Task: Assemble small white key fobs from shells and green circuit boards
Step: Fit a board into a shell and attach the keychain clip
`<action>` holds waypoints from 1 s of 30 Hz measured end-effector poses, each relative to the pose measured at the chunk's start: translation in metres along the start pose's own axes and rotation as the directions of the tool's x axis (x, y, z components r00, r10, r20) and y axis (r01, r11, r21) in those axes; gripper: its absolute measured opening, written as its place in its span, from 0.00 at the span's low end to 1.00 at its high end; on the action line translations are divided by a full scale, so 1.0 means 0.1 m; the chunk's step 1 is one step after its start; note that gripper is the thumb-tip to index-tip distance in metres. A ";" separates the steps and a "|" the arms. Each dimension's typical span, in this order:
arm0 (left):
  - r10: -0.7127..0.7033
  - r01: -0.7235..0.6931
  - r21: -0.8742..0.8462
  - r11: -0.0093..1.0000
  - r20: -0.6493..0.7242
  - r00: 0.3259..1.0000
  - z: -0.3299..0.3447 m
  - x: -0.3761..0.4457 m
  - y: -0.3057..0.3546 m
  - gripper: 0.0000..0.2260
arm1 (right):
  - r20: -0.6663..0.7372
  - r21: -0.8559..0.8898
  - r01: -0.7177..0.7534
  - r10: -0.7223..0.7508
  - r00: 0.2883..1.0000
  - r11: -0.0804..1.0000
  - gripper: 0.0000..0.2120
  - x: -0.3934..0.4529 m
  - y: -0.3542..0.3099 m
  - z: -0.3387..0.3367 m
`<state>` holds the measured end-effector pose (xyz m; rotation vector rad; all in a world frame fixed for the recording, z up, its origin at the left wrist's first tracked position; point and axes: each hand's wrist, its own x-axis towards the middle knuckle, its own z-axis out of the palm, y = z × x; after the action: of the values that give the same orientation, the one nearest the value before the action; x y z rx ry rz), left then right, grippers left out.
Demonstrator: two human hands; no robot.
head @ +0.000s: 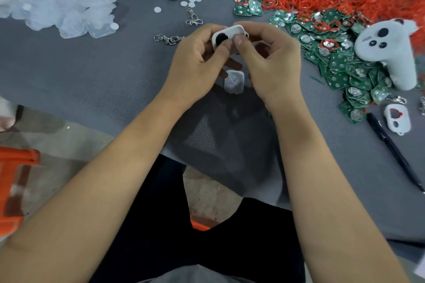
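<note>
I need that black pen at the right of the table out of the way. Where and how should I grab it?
Pinch the black pen by mid-barrel from above with the right hand, finger and thumb across its width. It lies flat on the grey table, running diagonally from the green circuit boards toward the near edge; the middle has bare table either side, while its far end is crowded by boards and a white shell.

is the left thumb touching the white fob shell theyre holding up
Touching. The head view shows the left hand and right hand both pinching the white fob shell, with the left thumb pressed against its face beside the dark opening.
</note>
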<state>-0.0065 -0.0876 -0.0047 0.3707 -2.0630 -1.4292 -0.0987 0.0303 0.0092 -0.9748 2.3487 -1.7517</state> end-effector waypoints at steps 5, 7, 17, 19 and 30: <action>-0.094 0.085 -0.141 0.986 -0.056 0.994 -0.02 0.00 -0.01 0.08 | -0.020 -0.084 0.123 -0.125 0.992 0.989 0.11 -0.06 -0.03 -0.03; -0.147 0.131 -0.213 0.968 -0.063 0.987 -0.03 0.02 -0.03 0.09 | -0.067 -0.168 0.158 -0.171 0.983 0.973 0.10 -0.09 0.00 -0.09; -0.180 0.173 -0.179 0.968 -0.018 0.984 -0.01 0.02 -0.06 0.10 | -0.061 -0.473 0.204 -0.262 0.963 0.857 0.09 -0.32 0.20 -0.36; -0.171 0.168 -0.145 0.975 -0.008 0.985 -0.01 0.02 -0.06 0.09 | 0.003 -0.548 0.231 -0.274 0.962 0.804 0.11 -0.36 0.18 -0.31; -0.268 0.244 -0.382 0.891 -0.009 0.963 -0.02 0.06 -0.03 0.12 | 0.073 -0.421 0.239 -0.230 0.971 0.875 0.06 -0.37 0.14 -0.21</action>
<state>-0.0106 -0.0934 -0.0047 0.5318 -1.6814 -1.9057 -0.0840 0.0687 -0.0077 -1.3778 2.7672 -1.2895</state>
